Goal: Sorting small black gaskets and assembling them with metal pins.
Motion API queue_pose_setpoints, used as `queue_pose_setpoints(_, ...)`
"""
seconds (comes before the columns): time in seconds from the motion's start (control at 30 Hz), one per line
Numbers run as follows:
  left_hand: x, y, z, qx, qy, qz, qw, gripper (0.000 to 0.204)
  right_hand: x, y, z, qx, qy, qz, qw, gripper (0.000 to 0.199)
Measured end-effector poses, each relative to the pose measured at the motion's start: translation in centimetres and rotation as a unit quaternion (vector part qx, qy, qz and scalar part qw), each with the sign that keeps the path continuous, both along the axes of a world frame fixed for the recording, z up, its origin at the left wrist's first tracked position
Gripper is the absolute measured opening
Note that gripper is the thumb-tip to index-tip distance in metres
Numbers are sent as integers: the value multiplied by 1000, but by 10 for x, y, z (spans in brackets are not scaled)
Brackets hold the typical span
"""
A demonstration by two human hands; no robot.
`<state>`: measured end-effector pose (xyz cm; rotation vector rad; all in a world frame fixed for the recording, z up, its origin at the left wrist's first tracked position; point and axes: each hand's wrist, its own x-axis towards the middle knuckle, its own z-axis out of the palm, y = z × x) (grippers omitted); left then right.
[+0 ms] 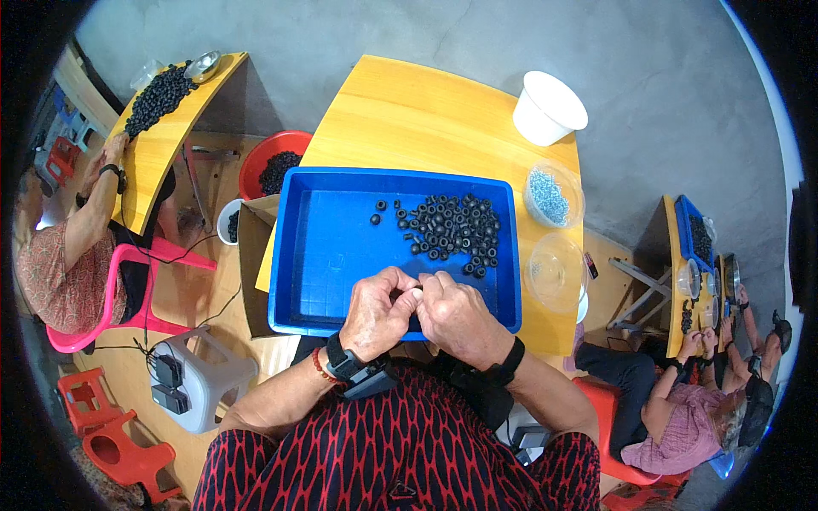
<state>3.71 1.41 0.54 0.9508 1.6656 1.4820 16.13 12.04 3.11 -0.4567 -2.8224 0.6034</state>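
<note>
My left hand (380, 312) and my right hand (460, 315) meet over the near side of a blue tray (319, 328), thumbs and fingertips pinched together. Whatever they hold between them is too small and covered to make out. Inside the tray, a heap of small black round parts with holes (452, 226) lies toward the right. A few of these sit apart on the heap's left. To the tray's right stands a clear bowl of small pale blue pieces (547, 198). A second clear plastic bowl (555, 271) is nearer to me.
A white tub (548, 109) stands at the table's far right corner. On the floor to the left are a red basin of black parts (277, 162), a cardboard box (256, 247) and a grey stool (209, 375). People work at tables on both sides.
</note>
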Motion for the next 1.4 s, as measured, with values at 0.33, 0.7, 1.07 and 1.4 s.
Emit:
queue_pose_setpoints(0.33,-1,1,-4,25,-83,-19,996,4,2,4,-6,-80,71,-5,994,17)
queue_pose_setpoints(0.7,-3,1,0,-6,11,-10,1000,6,-3,-4,-9,-26,72,-13,997,16)
queue_pose_setpoints(1.07,-5,5,0,74,-201,40,976,4,19,17,8,-207,98,-120,966,35)
queue_pose_setpoints(1.4,-96,-54,31,253,-1,292,922,11,54,67,13,-42,77,-94,992,21)
